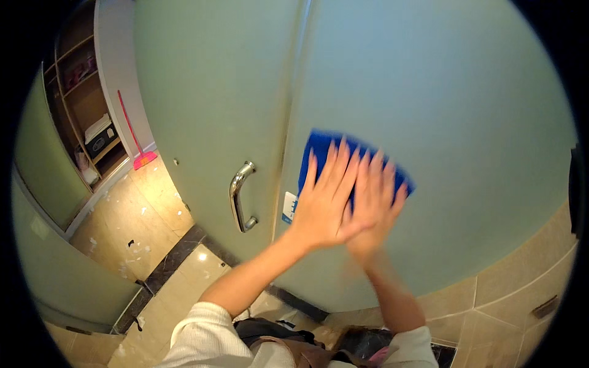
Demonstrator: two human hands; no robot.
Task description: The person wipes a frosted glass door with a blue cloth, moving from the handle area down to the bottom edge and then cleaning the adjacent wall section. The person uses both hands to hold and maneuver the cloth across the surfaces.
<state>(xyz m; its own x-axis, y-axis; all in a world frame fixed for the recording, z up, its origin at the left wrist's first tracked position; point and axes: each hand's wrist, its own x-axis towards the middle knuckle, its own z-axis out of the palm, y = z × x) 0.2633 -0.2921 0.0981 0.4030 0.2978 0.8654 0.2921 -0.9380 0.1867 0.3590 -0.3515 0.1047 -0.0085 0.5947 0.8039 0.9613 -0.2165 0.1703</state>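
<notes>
Both of my hands press a blue cloth (317, 138) flat against a frosted glass panel (437, 115). My left hand (322, 207) lies on the cloth's left part with its fingers spread. Beside it, my right hand (375, 211) covers the right part, and the left thumb crosses over it. Much of the cloth's middle and lower area is hidden under the hands. A sticker with blue and white printing (289, 207) sits on the glass just left of my left hand, partly hidden by it.
Left of the panel's edge, a frosted glass door (211, 115) carries a chrome handle (236, 198). A pink broom (143, 158) leans by a wall near a wooden shelf unit (87, 101). Scraps litter the tiled floor (138, 211). A dark stone threshold (170, 257) runs below the door.
</notes>
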